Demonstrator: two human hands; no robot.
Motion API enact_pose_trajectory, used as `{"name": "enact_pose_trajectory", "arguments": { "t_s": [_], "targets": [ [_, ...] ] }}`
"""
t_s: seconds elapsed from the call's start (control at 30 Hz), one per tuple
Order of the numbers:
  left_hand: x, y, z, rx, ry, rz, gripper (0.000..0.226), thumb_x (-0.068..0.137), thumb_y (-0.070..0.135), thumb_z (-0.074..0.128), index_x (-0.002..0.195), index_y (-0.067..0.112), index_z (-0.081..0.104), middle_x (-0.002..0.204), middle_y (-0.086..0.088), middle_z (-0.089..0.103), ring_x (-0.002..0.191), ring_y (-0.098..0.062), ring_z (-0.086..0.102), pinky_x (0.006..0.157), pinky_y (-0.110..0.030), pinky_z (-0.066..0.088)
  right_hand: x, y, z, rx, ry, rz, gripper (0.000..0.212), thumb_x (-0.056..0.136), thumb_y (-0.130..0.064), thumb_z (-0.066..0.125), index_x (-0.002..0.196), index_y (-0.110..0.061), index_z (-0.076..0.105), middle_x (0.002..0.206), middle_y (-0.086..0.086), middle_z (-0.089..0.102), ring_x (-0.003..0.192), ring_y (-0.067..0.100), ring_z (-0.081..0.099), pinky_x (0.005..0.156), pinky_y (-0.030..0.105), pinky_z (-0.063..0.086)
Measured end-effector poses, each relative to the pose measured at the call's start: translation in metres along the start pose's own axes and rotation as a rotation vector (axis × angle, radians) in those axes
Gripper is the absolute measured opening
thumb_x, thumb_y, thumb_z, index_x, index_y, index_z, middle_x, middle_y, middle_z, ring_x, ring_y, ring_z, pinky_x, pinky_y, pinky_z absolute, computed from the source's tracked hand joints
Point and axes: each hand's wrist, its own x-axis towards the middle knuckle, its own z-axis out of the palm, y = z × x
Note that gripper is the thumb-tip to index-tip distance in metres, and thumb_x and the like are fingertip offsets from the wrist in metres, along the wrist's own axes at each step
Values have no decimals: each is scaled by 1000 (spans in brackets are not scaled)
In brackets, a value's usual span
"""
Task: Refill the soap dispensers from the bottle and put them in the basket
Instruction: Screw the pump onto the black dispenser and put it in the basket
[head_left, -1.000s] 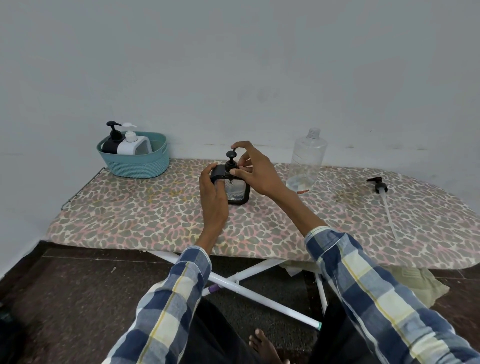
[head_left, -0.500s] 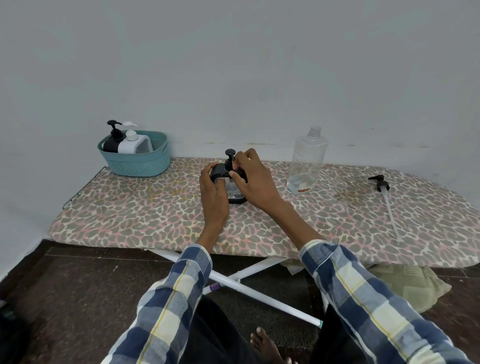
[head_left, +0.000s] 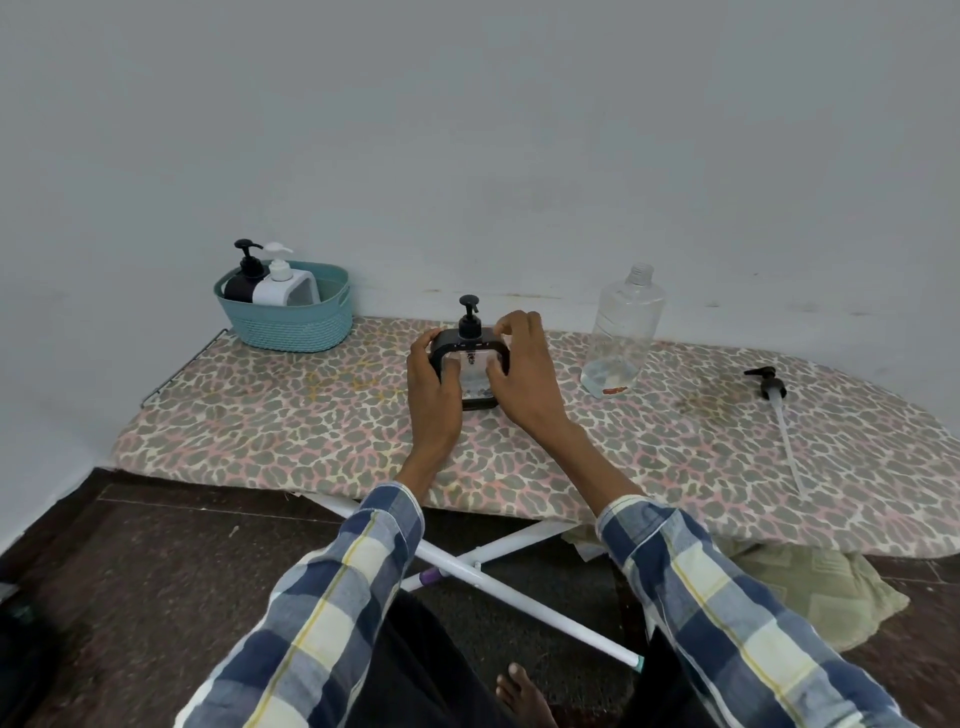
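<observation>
Pale wall and dark floor frame an ironing board (head_left: 291, 415) with a leopard-print cover. At its middle stands a black-framed clear soap dispenser (head_left: 470, 364), pump fitted. The left hand (head_left: 434, 389) grips its left side with curled fingers; the right hand (head_left: 522, 374) holds the right side, thumb on the front. A teal basket (head_left: 291, 325) at the far left corner holds a black dispenser (head_left: 241, 283) and a white dispenser (head_left: 283, 288). A nearly empty clear bottle (head_left: 623, 332) stands uncapped to the right, a loose pump (head_left: 774, 395) lying farther right.

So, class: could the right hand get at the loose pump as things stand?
Probably yes. The board between the right hand and the loose pump lies bare; the bottle stands behind that path. But that hand holds the dispenser.
</observation>
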Motion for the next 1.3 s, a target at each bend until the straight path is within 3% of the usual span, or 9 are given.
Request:
{"name": "enact_pose_trajectory", "arguments": {
  "t_s": [0.1, 0.23, 0.43, 0.53, 0.7, 0.87, 1.0, 1.1, 1.3],
  "targets": [
    [-4, 1, -18, 75, -106, 21, 37, 103, 34, 62, 138, 33, 52, 132, 2, 65, 118, -18, 63, 106, -49, 54, -17, 3, 6, -16, 17, 173, 37, 93, -26, 64, 125, -18, 47, 126, 3, 48, 113, 20, 42, 95, 45, 48],
    [-7, 8, -47, 187, -217, 93, 48, 92, 57, 74, 129, 30, 62, 117, 8, 70, 105, -11, 68, 92, -42, 60, -25, -4, 13, 91, -106, 286, 74, 83, -56, 63, 146, -26, 39, 143, 0, 50, 126, 24, 45, 102, 47, 47],
    [-1, 15, -67, 253, -217, 117, 44, 81, 29, 91, 117, 26, 67, 105, 10, 73, 92, -6, 69, 84, -39, 62, -10, -12, 18, 160, -280, 306, 112, 71, -77, 71, 158, -23, 27, 157, 2, 36, 144, 25, 40, 119, 49, 39],
    [3, 11, -74, 253, -172, 120, 44, 75, 25, 93, 113, 21, 71, 100, 9, 76, 88, -7, 71, 81, -41, 62, -2, -17, 24, 129, -333, 264, 114, 71, -75, 77, 157, -19, 26, 154, 3, 34, 143, 24, 40, 119, 45, 39],
    [19, 11, -93, 266, -42, 126, 42, 74, 31, 93, 110, 24, 73, 95, 14, 76, 84, -1, 71, 77, -37, 63, 26, -32, 48, 77, -315, 183, 97, 78, -59, 87, 150, -18, 36, 137, 2, 41, 130, 20, 48, 111, 38, 44],
    [48, 14, -118, 317, 84, 114, 43, 73, 39, 90, 110, 27, 72, 93, 15, 75, 83, -2, 71, 74, -39, 62, 70, -58, 80, 80, -377, 163, 93, 75, -52, 91, 147, -20, 42, 136, 6, 48, 121, 18, 54, 106, 37, 49],
    [85, 15, -143, 255, 50, 149, 53, 75, 39, 95, 118, 24, 69, 108, 15, 72, 99, 3, 67, 85, -34, 61, 105, -78, 98, 119, -329, 85, 87, 72, -46, 95, 142, -22, 48, 132, 1, 51, 116, 15, 55, 95, 28, 49],
    [115, 10, -164, 302, 81, 219, 79, 68, 56, 96, 130, 21, 63, 127, 6, 62, 118, -11, 58, 98, -30, 53, 132, -88, 109, 202, -311, 66, 86, 72, -42, 96, 142, -24, 48, 135, -2, 51, 116, 12, 54, 84, 13, 41],
    [156, -20, -195, 512, 183, 214, 103, 63, 57, 100, 145, 13, 56, 142, -7, 54, 133, -29, 49, 103, -44, 48, 179, -100, 130, 383, -249, 103, 98, 69, -43, 99, 148, -23, 44, 142, -4, 52, 129, 14, 55, 108, 34, 49]
  ]
}}
